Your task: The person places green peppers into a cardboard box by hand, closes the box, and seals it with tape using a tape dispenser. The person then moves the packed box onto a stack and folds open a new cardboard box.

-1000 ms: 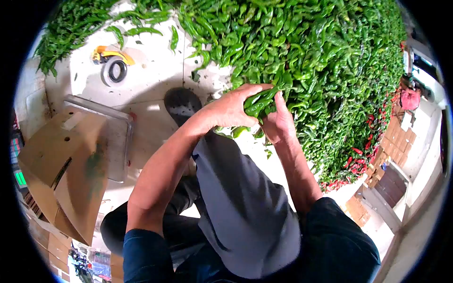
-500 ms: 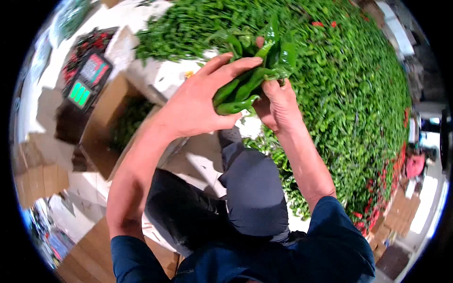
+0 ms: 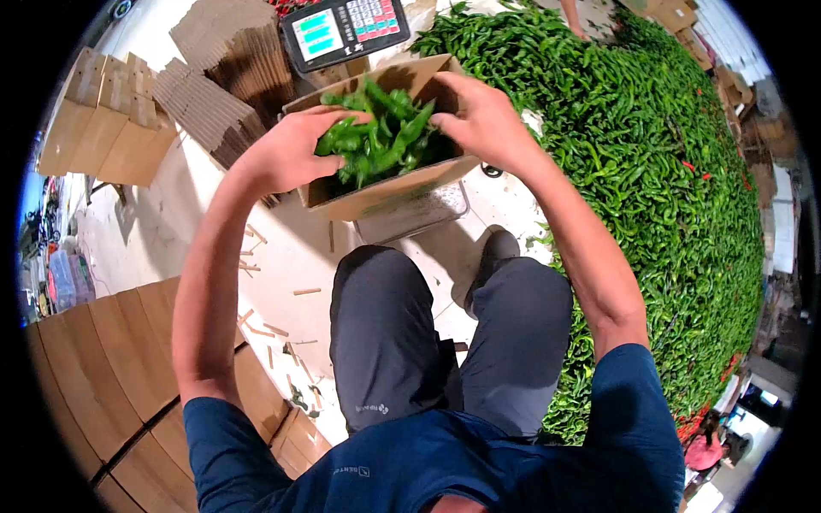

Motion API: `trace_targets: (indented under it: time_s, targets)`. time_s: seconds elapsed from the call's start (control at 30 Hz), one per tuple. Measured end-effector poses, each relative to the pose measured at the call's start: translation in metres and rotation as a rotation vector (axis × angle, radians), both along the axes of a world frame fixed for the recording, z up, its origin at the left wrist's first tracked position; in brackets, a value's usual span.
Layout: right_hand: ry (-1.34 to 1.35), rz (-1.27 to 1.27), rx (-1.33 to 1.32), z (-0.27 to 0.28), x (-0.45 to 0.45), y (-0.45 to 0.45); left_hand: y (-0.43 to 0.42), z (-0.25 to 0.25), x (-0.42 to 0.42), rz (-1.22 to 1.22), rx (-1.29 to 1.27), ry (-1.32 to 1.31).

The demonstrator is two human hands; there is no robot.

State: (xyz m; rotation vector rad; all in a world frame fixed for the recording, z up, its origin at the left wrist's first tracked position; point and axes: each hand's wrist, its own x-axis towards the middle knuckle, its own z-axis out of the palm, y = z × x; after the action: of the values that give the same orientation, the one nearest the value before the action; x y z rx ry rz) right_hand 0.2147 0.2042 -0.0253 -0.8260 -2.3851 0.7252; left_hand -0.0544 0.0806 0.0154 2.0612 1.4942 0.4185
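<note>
An open cardboard box stands in front of me with green peppers inside. Over its left side, my left hand has its fingers spread and curved at the edge of the peppers. My right hand is above the box's right side, thumb and fingers apart, with the thumb close to the peppers. Neither hand is closed round a pepper. The box walls hide the lower peppers.
A large pile of green peppers covers the right. A scale display stands behind the box, near stacked flat cardboard. More boxes lie at lower left. Another person's arm shows at the top.
The view has turned left to the box. Both hands moved from the pile to above the box, and the bunch of peppers they held has been let go into it.
</note>
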Motion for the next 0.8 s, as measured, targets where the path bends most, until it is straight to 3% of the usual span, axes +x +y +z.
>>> trace_targets:
  time_s: [0.03,0.17,0.23,0.3,0.37,0.4,0.5,0.6,0.63,0.8]
  targets:
    - [0.076,-0.05,0.137,-0.008,0.002,0.002,-0.002,-0.017,-0.007,0.045,0.004,0.045]
    - [0.238,-0.354,-0.284,-0.013,0.052,-0.002,0.0,-0.028,-0.003,0.334,-0.112,0.136]
    - [0.145,-0.535,-0.266,-0.045,0.103,-0.013,-0.003,-0.035,-0.001,0.405,-0.045,0.024]
    - [-0.011,-0.693,-0.341,-0.093,0.163,-0.04,-0.011,-0.051,-0.004,0.486,0.06,-0.157]
    - [-0.24,-0.829,-0.704,-0.157,0.224,-0.091,-0.025,-0.055,0.0,0.605,0.004,-0.507]
    - [-0.299,-0.88,-0.846,-0.198,0.259,-0.123,-0.031,-0.056,0.002,0.606,0.066,-0.552]
    - [-0.295,-0.726,-0.798,-0.314,0.347,-0.28,-0.049,-0.045,0.033,0.637,0.002,-0.506]
    - [-0.67,-1.008,-1.25,-0.297,0.314,-0.345,-0.067,-0.049,0.047,0.545,0.005,-0.455]
    - [-0.715,-1.087,-1.352,-0.298,0.301,-0.353,-0.074,-0.044,0.053,0.529,0.0,-0.316]
    - [-0.594,-1.36,-1.393,-0.331,0.276,-0.388,-0.053,-0.063,0.124,0.343,-0.234,-0.317]
